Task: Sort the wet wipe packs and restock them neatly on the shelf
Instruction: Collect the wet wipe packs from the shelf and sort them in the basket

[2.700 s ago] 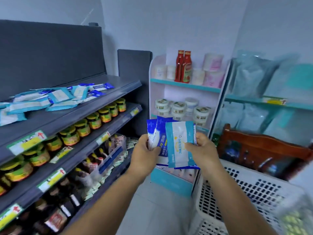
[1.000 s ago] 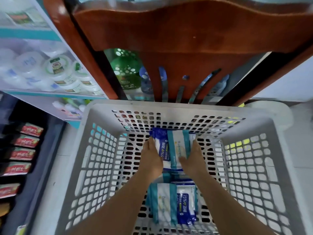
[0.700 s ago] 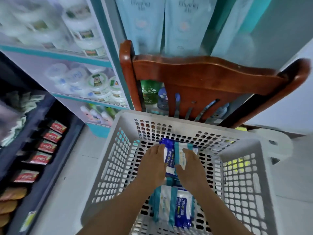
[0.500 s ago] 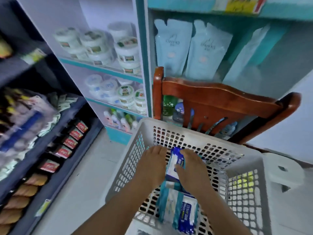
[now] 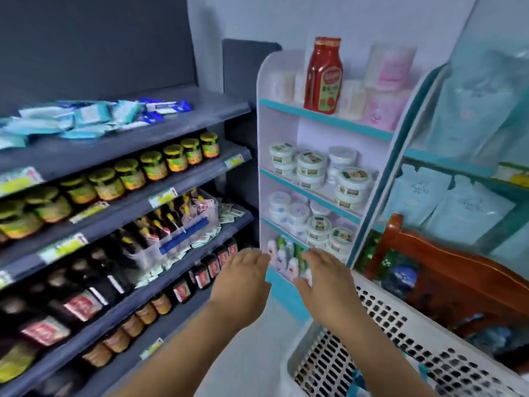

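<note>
Several teal and blue wet wipe packs (image 5: pixel 94 118) lie in a loose heap on the top grey shelf (image 5: pixel 160 133) at the left. My left hand (image 5: pixel 243 279) and my right hand (image 5: pixel 326 276) are raised side by side in mid-air, fingers straight, holding nothing. Both are above the floor, just left of the white perforated basket (image 5: pixel 380 339) at the lower right. A sliver of blue pack (image 5: pixel 357 382) shows inside the basket at the bottom edge.
Jars (image 5: pixel 154 167) fill the second grey shelf, dark bottles and sachets the lower ones. A narrow white and teal rack (image 5: pixel 317 181) with tubs and a ketchup bottle (image 5: pixel 325 75) stands ahead. A wooden chair (image 5: pixel 458 273) is behind the basket.
Both hands let go of the packs in the basket and rose out of it empty. The view swung up from the basket to the shelves.
</note>
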### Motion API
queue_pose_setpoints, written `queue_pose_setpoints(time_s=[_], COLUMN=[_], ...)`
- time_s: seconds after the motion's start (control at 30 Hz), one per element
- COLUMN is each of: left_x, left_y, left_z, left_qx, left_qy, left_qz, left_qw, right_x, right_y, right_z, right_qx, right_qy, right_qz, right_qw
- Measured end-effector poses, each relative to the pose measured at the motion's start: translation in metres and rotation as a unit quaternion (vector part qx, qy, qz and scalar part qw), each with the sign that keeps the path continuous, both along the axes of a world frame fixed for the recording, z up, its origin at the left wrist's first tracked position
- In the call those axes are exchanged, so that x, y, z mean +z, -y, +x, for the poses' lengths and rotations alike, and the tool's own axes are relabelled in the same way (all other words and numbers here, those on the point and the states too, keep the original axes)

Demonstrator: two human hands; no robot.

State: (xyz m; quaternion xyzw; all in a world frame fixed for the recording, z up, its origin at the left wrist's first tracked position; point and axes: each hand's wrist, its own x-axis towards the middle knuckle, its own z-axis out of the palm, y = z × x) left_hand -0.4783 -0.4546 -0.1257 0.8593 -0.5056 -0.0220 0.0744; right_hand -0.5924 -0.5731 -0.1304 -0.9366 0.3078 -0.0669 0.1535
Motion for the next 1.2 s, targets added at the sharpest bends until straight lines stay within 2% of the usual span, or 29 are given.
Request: queue_pose_setpoints(time_s=[0.4,0.67,0.93,1.2], left_x=[0.096,0.124,0.135,0.135], left_y=[-0.181,-0.27,-0.293,-0.272], left_z=[0.152,0.213,0.273,0.354], left_qx=[0.12,0.195,0.246,0.299], left_qy=[0.078,0.101,0.1,0.099], left_qz=[-0.092,-0.145,-0.157,-0.136], left_qw=[0.985,0.965,0.951,0.939], right_x=[0.093,0.124,0.141,0.139], right_y=[-0.156,-0.241,-0.263,-0.235], right_z=[0.181,0.269,0.349,0.44], right_qx=[0.12,0.195,0.248,0.284], right_qy=[0.095,0.131,0.12,0.105], right_qz=[-0.042,-0.036,-0.051,-0.032], right_qw=[0.987,0.971,0.96,0.952])
